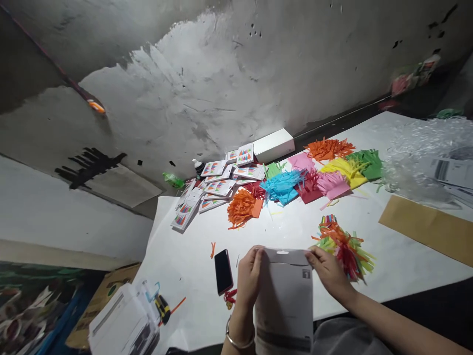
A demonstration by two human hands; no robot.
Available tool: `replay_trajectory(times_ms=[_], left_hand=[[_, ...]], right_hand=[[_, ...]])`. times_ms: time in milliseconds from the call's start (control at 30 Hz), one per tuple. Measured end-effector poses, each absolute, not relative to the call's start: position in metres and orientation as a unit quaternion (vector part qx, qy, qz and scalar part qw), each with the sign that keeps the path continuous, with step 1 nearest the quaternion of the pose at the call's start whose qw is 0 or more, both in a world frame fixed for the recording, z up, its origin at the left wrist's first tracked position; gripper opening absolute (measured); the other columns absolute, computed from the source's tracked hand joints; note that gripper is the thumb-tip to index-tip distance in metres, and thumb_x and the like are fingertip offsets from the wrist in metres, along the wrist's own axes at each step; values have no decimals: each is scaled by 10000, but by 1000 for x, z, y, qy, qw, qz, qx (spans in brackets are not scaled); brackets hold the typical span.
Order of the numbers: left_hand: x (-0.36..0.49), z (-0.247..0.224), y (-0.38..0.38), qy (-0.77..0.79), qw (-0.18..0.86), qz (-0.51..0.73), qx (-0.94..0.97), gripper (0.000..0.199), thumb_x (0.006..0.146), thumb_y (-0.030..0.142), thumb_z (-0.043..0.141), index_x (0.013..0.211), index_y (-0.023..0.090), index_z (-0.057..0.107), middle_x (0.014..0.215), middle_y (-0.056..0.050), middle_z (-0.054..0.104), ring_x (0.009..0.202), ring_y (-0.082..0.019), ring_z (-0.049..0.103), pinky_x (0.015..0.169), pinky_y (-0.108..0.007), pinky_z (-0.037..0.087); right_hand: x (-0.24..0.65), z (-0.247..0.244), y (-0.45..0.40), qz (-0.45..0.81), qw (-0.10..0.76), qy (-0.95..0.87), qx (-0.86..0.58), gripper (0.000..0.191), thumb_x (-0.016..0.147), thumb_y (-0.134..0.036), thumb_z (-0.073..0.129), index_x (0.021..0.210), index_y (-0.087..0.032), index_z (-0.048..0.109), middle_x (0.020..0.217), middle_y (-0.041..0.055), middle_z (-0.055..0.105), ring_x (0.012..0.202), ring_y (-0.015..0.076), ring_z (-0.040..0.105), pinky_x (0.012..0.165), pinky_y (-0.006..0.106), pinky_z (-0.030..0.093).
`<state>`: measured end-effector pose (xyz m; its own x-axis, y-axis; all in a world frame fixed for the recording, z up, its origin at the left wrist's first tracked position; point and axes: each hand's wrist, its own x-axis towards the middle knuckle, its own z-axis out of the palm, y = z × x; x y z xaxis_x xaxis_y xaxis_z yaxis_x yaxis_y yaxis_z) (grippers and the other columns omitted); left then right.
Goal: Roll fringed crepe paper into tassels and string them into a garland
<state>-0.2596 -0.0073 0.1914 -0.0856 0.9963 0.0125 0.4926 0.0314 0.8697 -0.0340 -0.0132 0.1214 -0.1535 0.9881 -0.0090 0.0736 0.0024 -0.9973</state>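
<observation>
"How were the hands set?"

"The left hand (250, 276) was curled, pinching the upper left corner of a pale packet (285, 301), its thumb along the near face. The right hand (328, 271) pinched the upper right corner between thumb and bent fingers."

"So where was the packet?"

"Between the two hands, its slotted top edge stretched from one to the other and its body hanging below them, toward the person's lap. Its upper part showed in front of the white table (288, 229)."

"And what lay close by?"

"A multicoloured tassel bundle (345, 251) lay just beyond the right hand. A dark phone (223, 271) rested to the left of the left hand, with a red charm (229, 297) by its lower end."

"Farther off?"

"Printed packs (219, 187) were heaped near the wall (229, 84), beside an orange tassel bunch (242, 209)."
</observation>
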Motion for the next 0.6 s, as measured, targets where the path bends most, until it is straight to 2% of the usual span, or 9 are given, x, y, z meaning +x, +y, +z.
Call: replay_trajectory(times_ms=[67, 167, 300, 367, 433, 500, 600], left_hand=[[-260, 184, 3, 677, 292, 392, 551, 411, 899, 544, 485, 780, 181, 637, 740, -25, 629, 736, -194, 552, 694, -272, 429], [-259, 173, 24, 712, 282, 389, 512, 442, 868, 593, 497, 727, 185, 594, 705, -7, 605, 714, -190, 543, 678, -272, 439], [-262, 147, 72, 742, 285, 337, 504, 434, 839, 605, 489, 738, 197, 599, 716, -5, 632, 770, -220, 580, 714, -296, 468], [-269, 123, 100, 761, 279, 299, 504, 415, 789, 599, 500, 754, 203, 620, 761, -22, 669, 856, -264, 611, 786, -335, 485], [-280, 92, 124, 789, 273, 272, 478, 402, 725, 588, 497, 763, 211, 630, 817, -48, 696, 955, -314, 626, 882, -390, 483], [-293, 61, 142, 813, 273, 256, 447, 391, 676, 574, 496, 780, 220, 628, 884, -72, 704, 1064, -354, 615, 969, -436, 459], [-303, 25, 157, 848, 241, 252, 400, 452, 596, 596, 559, 856, 228, 595, 914, -98, 678, 1076, -422, 620, 944, -521, 481]], right_hand=[[-38, 119, 6, 545, 431, -563, -447, 377, 931, -549, 501, 783, -205, 550, 663, -35, 489, 651, 151, 465, 614, 255, 378], [-44, 115, 39, 569, 422, -570, -415, 296, 870, -472, 602, 762, -199, 564, 650, -38, 531, 643, 143, 498, 598, 243, 396], [-45, 100, 83, 568, 410, -565, -435, 207, 878, -335, 553, 726, -197, 572, 616, -29, 583, 614, 151, 571, 577, 245, 449], [-33, 89, 101, 555, 400, -569, -457, 109, 857, -283, 569, 855, -198, 638, 744, 0, 684, 714, 177, 651, 653, 269, 510], [-3, 78, 113, 527, 391, -574, -490, 252, 812, -254, 624, 1058, -211, 652, 1016, 43, 728, 933, 208, 679, 814, 304, 532], [48, 67, 119, 485, 380, -570, -543, 407, 790, -235, 639, 1196, -218, 613, 1226, 74, 671, 1120, 229, 626, 958, 336, 490], [155, 52, 118, 401, 341, -533, -663, 371, 869, -232, 519, 1231, -195, 586, 1268, 128, 638, 1187, 275, 588, 1036, 431, 429]])
